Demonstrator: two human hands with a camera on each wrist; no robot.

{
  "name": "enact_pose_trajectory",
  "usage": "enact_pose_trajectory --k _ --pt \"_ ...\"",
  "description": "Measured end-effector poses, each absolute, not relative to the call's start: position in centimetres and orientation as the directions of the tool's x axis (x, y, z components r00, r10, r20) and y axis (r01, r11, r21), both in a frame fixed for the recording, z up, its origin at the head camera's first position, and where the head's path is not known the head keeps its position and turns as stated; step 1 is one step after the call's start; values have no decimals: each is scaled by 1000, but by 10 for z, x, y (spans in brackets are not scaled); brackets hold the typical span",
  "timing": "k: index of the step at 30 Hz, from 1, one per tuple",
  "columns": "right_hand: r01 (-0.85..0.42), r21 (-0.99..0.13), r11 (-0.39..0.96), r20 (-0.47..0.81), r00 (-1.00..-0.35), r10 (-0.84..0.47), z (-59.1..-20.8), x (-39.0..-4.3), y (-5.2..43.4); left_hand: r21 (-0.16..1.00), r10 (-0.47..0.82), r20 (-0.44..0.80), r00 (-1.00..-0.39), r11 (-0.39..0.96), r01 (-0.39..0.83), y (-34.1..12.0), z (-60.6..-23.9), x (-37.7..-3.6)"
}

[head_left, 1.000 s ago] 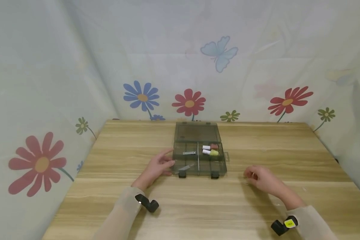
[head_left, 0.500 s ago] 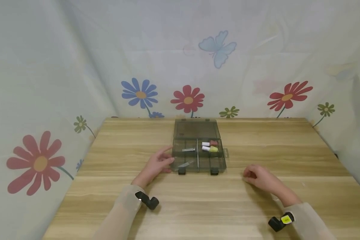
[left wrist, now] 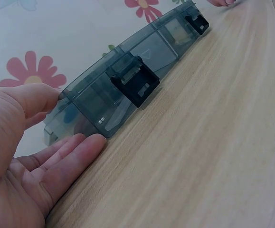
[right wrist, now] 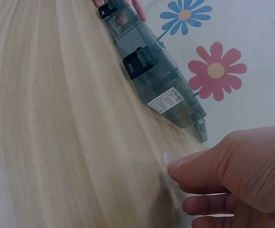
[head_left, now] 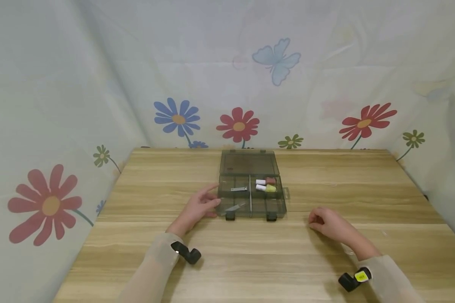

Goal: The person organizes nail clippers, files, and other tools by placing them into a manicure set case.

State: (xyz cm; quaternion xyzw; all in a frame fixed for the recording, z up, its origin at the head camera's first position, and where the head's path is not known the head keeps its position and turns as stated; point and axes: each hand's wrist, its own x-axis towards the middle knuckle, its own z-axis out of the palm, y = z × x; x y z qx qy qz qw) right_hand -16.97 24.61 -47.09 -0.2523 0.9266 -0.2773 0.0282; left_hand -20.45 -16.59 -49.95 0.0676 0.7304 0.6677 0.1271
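Note:
A smoky, see-through plastic organizer box (head_left: 267, 206) lies on the table with its lid (head_left: 249, 163) folded back. My left hand (head_left: 194, 209) rests against the box's left side. In the left wrist view, the thumb (left wrist: 40, 97) is at the upper edge and relaxed fingers (left wrist: 75, 164) lie low by the corner. Inside are a nail clipper (head_left: 239, 189), a flat silvery blade-shaped piece (head_left: 235, 207) and two white-capped bottles, one red (head_left: 270, 181) and one yellow (head_left: 271, 188). My right hand (head_left: 327, 223) hovers right of the box, fingers loosely curled; a small clear sliver (right wrist: 165, 157) shows at its thumb tip.
Two black latches (head_left: 230, 216) hang along the box's front, and a hanging tab (head_left: 286, 193) juts from its right side. Small clear bits (head_left: 384, 232) lie on the wooden table (head_left: 250, 261) near the right forearm. A flowered cloth (head_left: 197, 75) encloses the table's back and sides.
The head view tilts slightly between the first two frames, then stays nearly still. Both hands and the box keep their places.

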Motion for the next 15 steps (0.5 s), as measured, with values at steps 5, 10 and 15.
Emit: enact_pose_trajectory --k 5,10,15 --pt "-438 -556 707 84 -875 -476 -464 -173 242 993 265 -96 -959 96 -73 -166 -500 -205" --pt "-424 -588 689 96 -882 -461 -454 -175 234 993 254 -97 -962 90 -76 -164 -499 -204" --pt "-421 -581 696 106 -888 -448 -443 -178 224 994 258 -91 -962 87 -70 -165 -500 -204"
